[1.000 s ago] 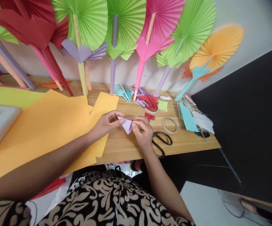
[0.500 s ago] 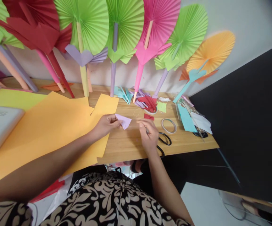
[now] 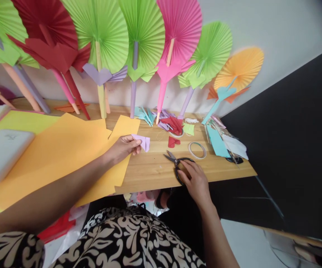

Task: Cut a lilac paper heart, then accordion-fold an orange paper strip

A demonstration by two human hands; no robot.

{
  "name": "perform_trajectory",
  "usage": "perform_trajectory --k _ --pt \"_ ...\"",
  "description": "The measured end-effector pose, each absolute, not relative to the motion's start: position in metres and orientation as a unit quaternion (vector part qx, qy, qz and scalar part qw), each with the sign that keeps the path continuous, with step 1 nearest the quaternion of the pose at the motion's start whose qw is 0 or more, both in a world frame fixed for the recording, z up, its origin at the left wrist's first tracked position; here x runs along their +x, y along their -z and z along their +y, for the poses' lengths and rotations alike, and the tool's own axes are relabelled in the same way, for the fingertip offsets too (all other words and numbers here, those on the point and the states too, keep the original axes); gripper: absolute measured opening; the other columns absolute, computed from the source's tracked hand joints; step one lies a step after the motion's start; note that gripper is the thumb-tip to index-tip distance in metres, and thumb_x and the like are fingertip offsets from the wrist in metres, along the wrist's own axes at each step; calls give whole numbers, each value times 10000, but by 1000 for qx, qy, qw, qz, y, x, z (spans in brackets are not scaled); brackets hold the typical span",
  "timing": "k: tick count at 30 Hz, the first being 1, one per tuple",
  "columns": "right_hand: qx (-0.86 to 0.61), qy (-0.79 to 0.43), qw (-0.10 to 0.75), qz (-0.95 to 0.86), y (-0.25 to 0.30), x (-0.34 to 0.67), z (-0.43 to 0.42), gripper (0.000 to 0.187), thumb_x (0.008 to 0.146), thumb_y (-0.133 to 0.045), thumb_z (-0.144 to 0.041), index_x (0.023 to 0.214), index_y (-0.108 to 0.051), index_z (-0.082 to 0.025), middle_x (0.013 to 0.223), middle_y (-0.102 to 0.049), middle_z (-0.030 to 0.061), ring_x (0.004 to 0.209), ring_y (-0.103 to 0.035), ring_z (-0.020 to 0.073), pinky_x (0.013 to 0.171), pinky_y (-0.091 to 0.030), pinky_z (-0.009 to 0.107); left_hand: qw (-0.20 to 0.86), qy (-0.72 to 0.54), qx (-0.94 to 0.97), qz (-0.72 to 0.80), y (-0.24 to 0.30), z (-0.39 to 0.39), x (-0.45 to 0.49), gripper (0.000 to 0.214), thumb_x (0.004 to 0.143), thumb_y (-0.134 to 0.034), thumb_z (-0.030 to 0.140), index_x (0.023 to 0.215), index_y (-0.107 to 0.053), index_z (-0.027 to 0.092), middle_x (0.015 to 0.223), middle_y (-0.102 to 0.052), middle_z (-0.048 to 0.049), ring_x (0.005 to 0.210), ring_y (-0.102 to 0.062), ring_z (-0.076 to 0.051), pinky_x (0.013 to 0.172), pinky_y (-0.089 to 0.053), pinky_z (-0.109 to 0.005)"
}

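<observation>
My left hand [image 3: 123, 149] pinches a small folded piece of lilac paper [image 3: 145, 143] between thumb and fingers, above the table. To the right, my right hand [image 3: 195, 180] has its fingers and thumb curled at the black loops of a pair of scissors [image 3: 175, 160]. The scissors' blades are parted and point left, low over the wood near the table's front edge. Just behind them lies a scrap of dark red paper [image 3: 173, 142], with a roll of tape [image 3: 197, 150] to its right.
Paper fans on rolled sticks, such as a pink one [image 3: 177, 29], lean along the wall. Orange paper sheets [image 3: 74, 149] and a white box-like object [image 3: 7, 154] cover the left. Folded red paper [image 3: 172, 124] lies behind, with blue paper [image 3: 217, 141] at the right.
My right hand has moved away from the lilac paper, right and down to the scissors, whose blades now show. My left hand keeps hold of the lilac paper, slightly further left.
</observation>
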State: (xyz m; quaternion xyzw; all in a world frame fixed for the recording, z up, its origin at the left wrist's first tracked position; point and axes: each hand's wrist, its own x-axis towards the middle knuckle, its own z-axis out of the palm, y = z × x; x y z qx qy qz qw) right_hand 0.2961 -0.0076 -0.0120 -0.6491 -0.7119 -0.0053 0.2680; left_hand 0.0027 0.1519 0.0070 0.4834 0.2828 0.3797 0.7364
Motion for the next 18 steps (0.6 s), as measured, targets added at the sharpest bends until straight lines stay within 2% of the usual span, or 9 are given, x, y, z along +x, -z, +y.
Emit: perform_trajectory --k 3,6,8,10,12,14,16,18 --pt "-646 -19 255 -719 8 297 -4 350 939 -621 -345 1270 -663 -240 1213 -682 106 1123 -615 281 973 -519 476 754 -359 495 241 -11 149 2 427 649 -914 483 789 -705 138 750 -710 -57 558 -611 -105 506 -479 -202" --pt "-662 -43 268 -698 7 299 -5 355 899 -653 -316 1245 -664 -239 1196 -690 101 1109 -619 286 979 -510 498 745 -383 507 203 -9 148 3 393 607 -951 426 783 -738 146 878 -728 -82 714 -683 -148 616 -542 -234" --pt "-681 -75 312 -658 7 298 -7 381 859 -686 -325 1228 -656 -231 1186 -691 107 1112 -622 287 997 -497 510 726 -405 520 199 -5 149 3 367 594 -960 406 750 -742 156 918 -720 -76 788 -691 -158 670 -550 -241" --pt "-686 -136 416 -581 4 296 -9 440 837 -704 -360 1251 -623 -234 1204 -676 116 1113 -632 272 993 -505 496 708 -411 539 197 -2 151 3 328 628 -945 392 746 -742 162 936 -707 -69 804 -681 -151 684 -543 -238" --pt "-658 -216 546 -472 -3 292 -9 498 834 -706 -407 1292 -574 -263 1189 -663 102 1025 -664 236 917 -547 449 693 -414 560 189 -1 151 3 301 667 -923 383 765 -743 164 930 -694 -63 818 -671 -147 689 -537 -235" --pt "-605 -297 629 -387 -12 285 -9 475 833 -702 -464 1253 -576 -282 1084 -659 68 869 -670 196 783 -573 387 684 -414 571 186 -2 151 3 277 708 -897 371 777 -734 158 904 -689 -58 818 -666 -146 702 -541 -241" --pt "-561 -371 640 -372 -19 274 -9 442 819 -698 -550 1153 -616 -272 959 -632 45 753 -633 177 667 -552 342 690 -400 569 198 -4 149 3 274 750 -865 375 799 -724 146 876 -704 -65 793 -669 -145 700 -546 -248" --pt "-523 -433 614 -403 -21 260 -11 512 791 -688 -644 1126 -636 -259 901 -612 46 706 -592 176 597 -512 322 704 -381 557 221 -8 147 4 306 777 -836 407 816 -710 131 829 -721 -72 725 -667 -136 661 -542 -240"
